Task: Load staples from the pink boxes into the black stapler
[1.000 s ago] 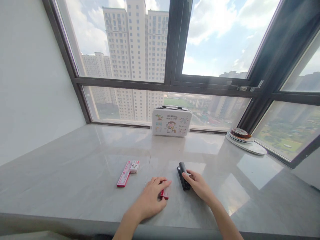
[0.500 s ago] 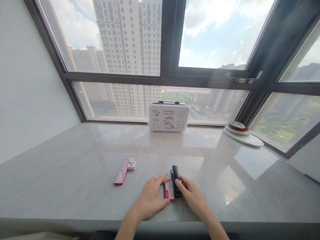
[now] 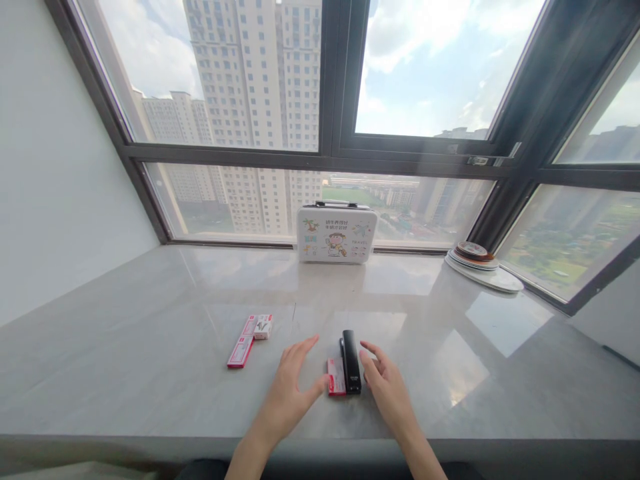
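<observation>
A black stapler (image 3: 352,362) lies lengthwise on the grey stone sill, its near end towards me. Against its left side rests a small red and white box (image 3: 336,377). My left hand (image 3: 296,380) is open to the left of that box, its thumb tip close to the box edge; I cannot tell if they touch. Just right of the stapler, my right hand (image 3: 384,379) has its fingers apart and slightly curled, holding nothing. Farther left are flat pink and white boxes (image 3: 241,351) in a line, with a small white staple box (image 3: 263,327) beside their far end.
A white cartoon-printed case (image 3: 337,235) stands upright against the window at the back. Stacked plates (image 3: 483,275) sit at the right rear corner. The glossy sill (image 3: 165,373) ends in a front edge near me, and a white wall (image 3: 60,173) bounds the left.
Both hands have come away from the stapler and the box beside it: the left moved left, the right slightly right. The stapler and box stay side by side.
</observation>
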A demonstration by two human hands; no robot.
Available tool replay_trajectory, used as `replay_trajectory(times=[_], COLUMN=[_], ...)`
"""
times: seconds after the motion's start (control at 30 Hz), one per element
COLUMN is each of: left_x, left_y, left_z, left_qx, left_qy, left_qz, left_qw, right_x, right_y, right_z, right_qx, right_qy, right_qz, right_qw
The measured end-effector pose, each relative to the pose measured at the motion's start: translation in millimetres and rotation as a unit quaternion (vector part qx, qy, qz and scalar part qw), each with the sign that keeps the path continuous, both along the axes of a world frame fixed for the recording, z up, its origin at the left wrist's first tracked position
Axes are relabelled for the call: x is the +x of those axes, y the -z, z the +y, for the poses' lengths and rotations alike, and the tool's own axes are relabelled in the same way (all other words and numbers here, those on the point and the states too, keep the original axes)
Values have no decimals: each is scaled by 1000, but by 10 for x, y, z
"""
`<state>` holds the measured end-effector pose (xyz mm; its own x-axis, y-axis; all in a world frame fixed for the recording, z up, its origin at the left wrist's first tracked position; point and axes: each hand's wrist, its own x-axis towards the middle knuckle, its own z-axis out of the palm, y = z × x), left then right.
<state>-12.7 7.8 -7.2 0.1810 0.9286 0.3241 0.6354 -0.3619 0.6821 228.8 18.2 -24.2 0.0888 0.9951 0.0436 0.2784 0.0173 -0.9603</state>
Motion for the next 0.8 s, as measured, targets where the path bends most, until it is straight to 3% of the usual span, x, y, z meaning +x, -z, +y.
replay_trajectory(times=[0.07,0.13,0.2,0.27,0.33,0.5,0.63,0.7,0.8], left_x=[-311,-697,-1046,-1259,-1308,-1098,-914,-754,-394], left_y=[32,85,134,156,140,-53,-279,-371,-448], left_z=[22,44,40,0,-65,-219,-233,-197,-113], left_qx=[59,72,30,-17,-51,-131,-217,-214,-126], left_qy=[-150,-317,-363,-321,-256,-87,-6,10,26], left_qz=[14,48,101,143,175,144,95,82,45], left_qw=[987,945,926,936,949,977,971,973,991], right_x=[8,11,11,10,11,16,16,16,17], right_y=[-10,-16,-12,-2,10,7,-22,-26,-10], right_z=[-16,-25,-24,-14,-3,-5,-29,-38,-38], right_qx=[-9,-10,-6,-5,-8,7,14,16,18], right_qy=[1,-4,-8,-11,-17,-29,-45,-53,-60], right_qz=[27,37,33,23,11,-40,-60,-67,-80], right_qw=[1000,999,999,1000,1000,999,997,996,995])
